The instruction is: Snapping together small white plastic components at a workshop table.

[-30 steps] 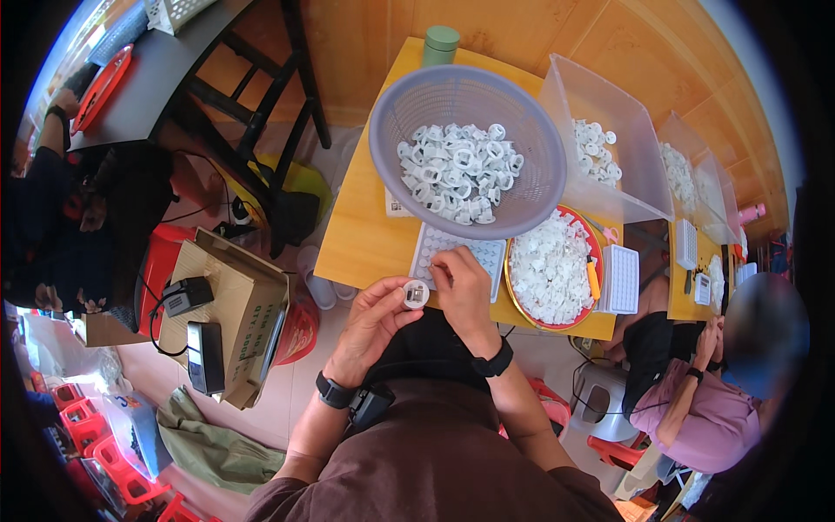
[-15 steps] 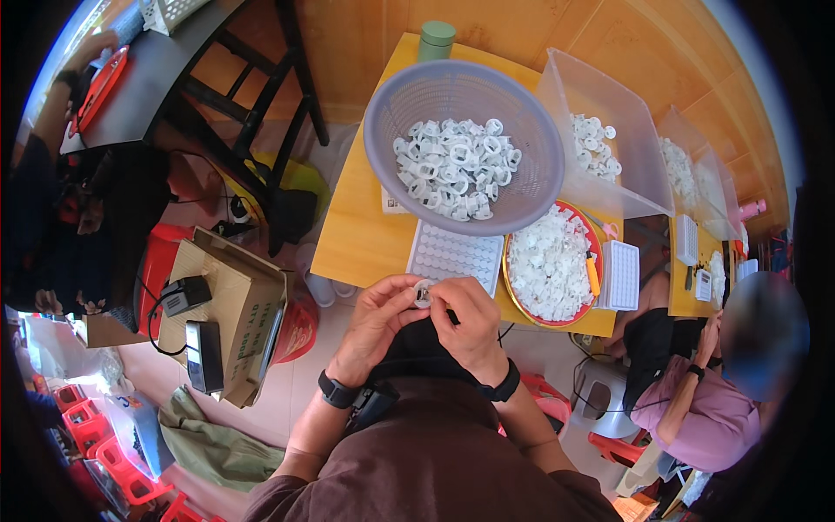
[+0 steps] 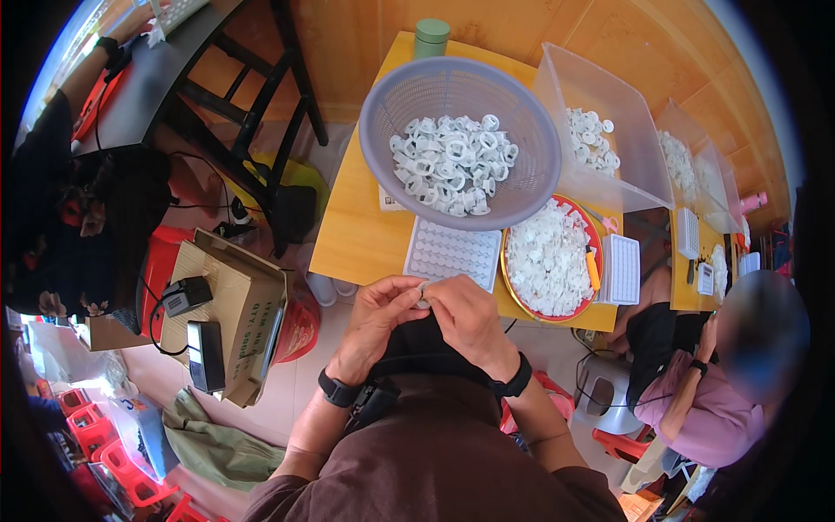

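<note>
In front of my body, at the table's near edge, my left hand (image 3: 376, 326) pinches a small round white plastic piece (image 3: 423, 302). My right hand (image 3: 470, 317) is closed on the same piece from the other side, its fingertips covering much of it. Just beyond the hands lies a white grid tray (image 3: 448, 252) with rows of round pockets. A grey-purple plastic basket (image 3: 461, 76) behind it holds many white ring-shaped parts (image 3: 457, 161). To the right, a red round tray (image 3: 598, 237) is heaped with small white pieces (image 3: 548, 261).
On the yellow table (image 3: 348, 235) also stand a green canister (image 3: 431, 38), a clear bin (image 3: 639, 174) of white caps, an orange-handled tool (image 3: 593, 270) and stacked white trays (image 3: 621, 270). A cardboard box (image 3: 230, 287) stands left. Co-workers sit at both sides.
My right fingertips have moved over the small piece and now hide more of it. The left co-worker's arm has reached farther up toward a white perforated basket.
</note>
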Demonstrator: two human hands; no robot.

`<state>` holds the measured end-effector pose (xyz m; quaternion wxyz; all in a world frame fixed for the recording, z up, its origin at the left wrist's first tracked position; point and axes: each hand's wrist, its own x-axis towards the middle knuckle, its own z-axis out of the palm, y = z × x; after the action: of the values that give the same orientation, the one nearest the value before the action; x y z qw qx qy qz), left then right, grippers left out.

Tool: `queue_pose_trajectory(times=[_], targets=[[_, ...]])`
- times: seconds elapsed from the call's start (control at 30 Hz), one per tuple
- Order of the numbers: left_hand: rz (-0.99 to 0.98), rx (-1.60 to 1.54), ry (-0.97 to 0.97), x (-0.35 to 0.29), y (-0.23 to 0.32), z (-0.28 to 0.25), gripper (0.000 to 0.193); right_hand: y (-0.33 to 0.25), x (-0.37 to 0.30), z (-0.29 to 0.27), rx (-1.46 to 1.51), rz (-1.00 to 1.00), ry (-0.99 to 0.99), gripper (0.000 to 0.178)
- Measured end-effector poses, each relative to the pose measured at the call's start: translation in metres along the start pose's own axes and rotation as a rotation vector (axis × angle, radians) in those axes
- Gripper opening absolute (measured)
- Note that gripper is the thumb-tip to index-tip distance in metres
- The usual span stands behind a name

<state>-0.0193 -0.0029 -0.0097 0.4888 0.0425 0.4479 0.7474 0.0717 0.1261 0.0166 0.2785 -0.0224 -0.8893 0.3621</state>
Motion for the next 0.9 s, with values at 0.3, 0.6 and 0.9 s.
queue_pose_trajectory(times=[0.3,0.6,0.9], targets=[[-0.003,-0.009,-0.036,0.004,0.002,0.005,0.02,0.002,-0.004,-0.007,0.079,0.198,0.046,0.015],[0.013,-0.008,-0.049,0.001,0.002,0.011,0.018,0.007,-0.014,-0.005,0.593,0.516,0.078,0.009],[-0.018,0.146,-0.153,0.005,0.001,0.021,0.018,0.007,-0.026,-0.016,0.944,0.754,0.154,0.011]])
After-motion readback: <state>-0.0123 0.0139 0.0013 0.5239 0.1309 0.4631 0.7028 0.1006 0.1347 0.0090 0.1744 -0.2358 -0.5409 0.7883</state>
